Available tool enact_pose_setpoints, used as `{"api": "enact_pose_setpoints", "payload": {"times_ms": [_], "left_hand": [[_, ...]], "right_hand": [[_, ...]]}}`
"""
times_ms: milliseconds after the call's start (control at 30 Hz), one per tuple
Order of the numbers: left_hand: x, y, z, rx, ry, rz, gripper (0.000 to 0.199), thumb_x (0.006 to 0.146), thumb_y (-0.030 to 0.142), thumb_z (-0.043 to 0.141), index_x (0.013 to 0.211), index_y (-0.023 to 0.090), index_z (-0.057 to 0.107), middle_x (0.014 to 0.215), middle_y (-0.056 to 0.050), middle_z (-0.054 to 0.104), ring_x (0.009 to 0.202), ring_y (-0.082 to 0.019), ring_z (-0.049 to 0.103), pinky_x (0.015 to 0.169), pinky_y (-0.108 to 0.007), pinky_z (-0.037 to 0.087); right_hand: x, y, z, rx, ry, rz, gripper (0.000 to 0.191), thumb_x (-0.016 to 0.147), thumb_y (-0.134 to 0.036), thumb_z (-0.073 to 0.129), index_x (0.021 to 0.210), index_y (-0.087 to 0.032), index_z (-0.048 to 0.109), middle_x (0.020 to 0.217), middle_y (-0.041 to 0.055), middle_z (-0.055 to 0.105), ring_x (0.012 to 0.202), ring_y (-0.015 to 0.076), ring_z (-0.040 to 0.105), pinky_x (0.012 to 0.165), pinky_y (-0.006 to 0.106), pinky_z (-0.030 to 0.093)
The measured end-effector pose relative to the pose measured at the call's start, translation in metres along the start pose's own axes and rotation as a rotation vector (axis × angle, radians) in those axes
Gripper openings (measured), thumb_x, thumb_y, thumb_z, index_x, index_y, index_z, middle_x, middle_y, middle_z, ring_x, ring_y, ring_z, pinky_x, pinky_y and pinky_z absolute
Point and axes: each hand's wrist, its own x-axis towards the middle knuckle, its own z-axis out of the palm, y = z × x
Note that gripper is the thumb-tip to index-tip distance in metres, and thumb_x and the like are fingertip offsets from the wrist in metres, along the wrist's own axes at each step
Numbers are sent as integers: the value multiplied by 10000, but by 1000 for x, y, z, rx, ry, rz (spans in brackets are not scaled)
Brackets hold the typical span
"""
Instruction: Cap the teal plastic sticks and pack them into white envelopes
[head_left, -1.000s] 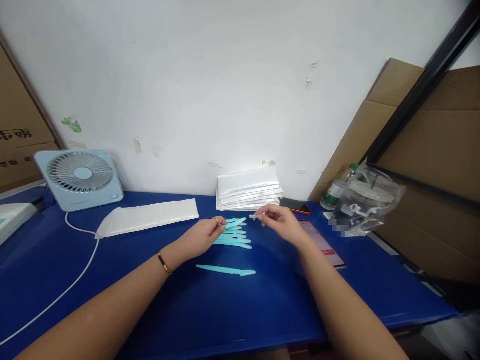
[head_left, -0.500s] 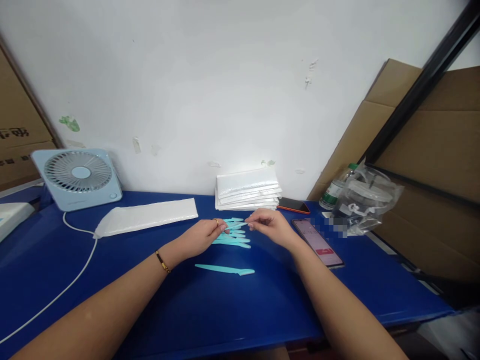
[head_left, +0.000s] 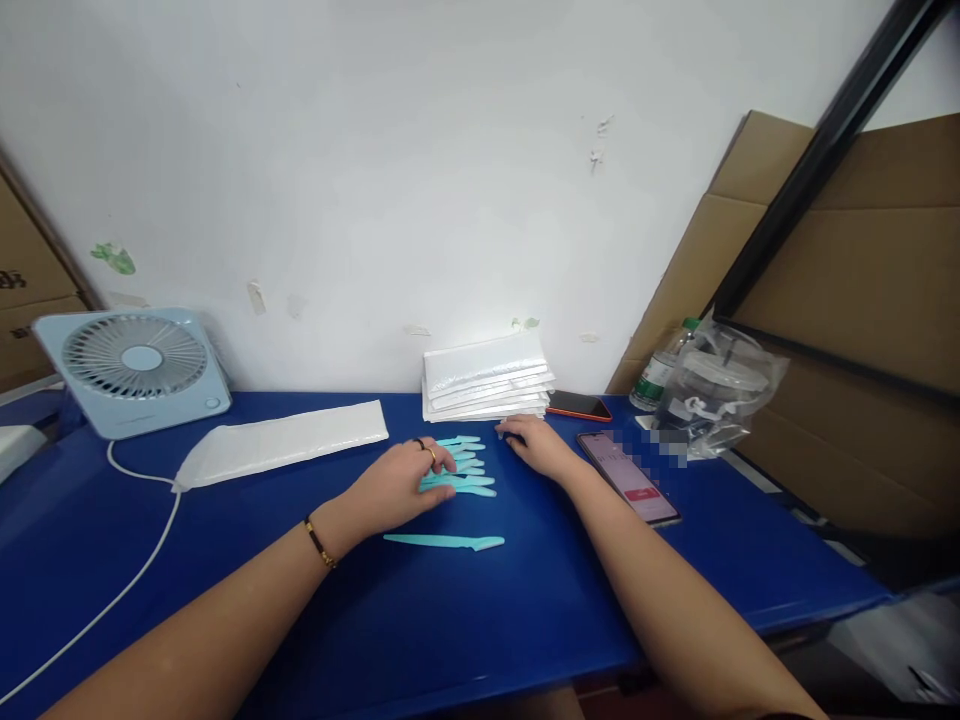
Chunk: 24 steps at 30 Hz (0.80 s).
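Observation:
My left hand (head_left: 409,483) is over the handle ends of several turquoise eyebrow razors (head_left: 474,487) lying side by side on the blue table. Its thumb and fingers are apart, and it grips none of them; it covers part of the handles. To the right of the razors, my right hand (head_left: 534,445) is low over the table, fingertips together. A tiny pale piece shows at those fingertips, too small to make out. Nearer to me, a single turquoise razor (head_left: 442,541) lies apart from the group, its blade end pointing right.
A stack of white padded envelopes (head_left: 486,375) stands against the wall. One white envelope (head_left: 289,440) lies at left beside a blue fan (head_left: 141,360) with its cable. Two phones (head_left: 630,475), a bottle (head_left: 656,378) and a bagged cup (head_left: 716,395) are at right.
Both hands held one razor between them; now they have parted. My left hand has opened over the razor group, and my right hand has drawn back slightly right. The view has shifted a little.

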Motion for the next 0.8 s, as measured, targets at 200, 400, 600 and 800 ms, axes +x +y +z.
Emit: {"api": "enact_pose_setpoints", "payload": {"times_ms": [200,400,600,800], "left_hand": [[-7,24,1,-61,-309,37,199,724,386,617,856,238,623,762,14,617,672,-134,541,557,-226,367],[-3,19,11,105,-158,10,119,752,206,480,690,204,581,639,-2,598,594,-141,519,533,-253,321],[0,5,2,39,-26,-79,174,807,232,412,746,194,571,707,-12,596,625,-137,520,576,-245,353],[0,1,-1,-32,23,-85,197,830,260,395,760,188,564,744,-14,596,648,-132,519,594,-242,364]], "right_hand": [[2,-13,-2,-211,-38,133,97,769,-144,533,762,-149,630,800,76,612,726,166,557,681,259,403],[-4,-17,-8,-19,-20,168,83,715,-144,569,786,-154,612,775,38,610,684,135,541,635,235,402],[-13,-37,-33,582,-174,147,311,776,-404,588,924,-142,667,642,11,595,570,116,539,528,228,413],[-14,-53,-37,687,-226,131,342,735,-429,639,894,-132,697,644,25,618,521,94,514,494,217,410]]}}
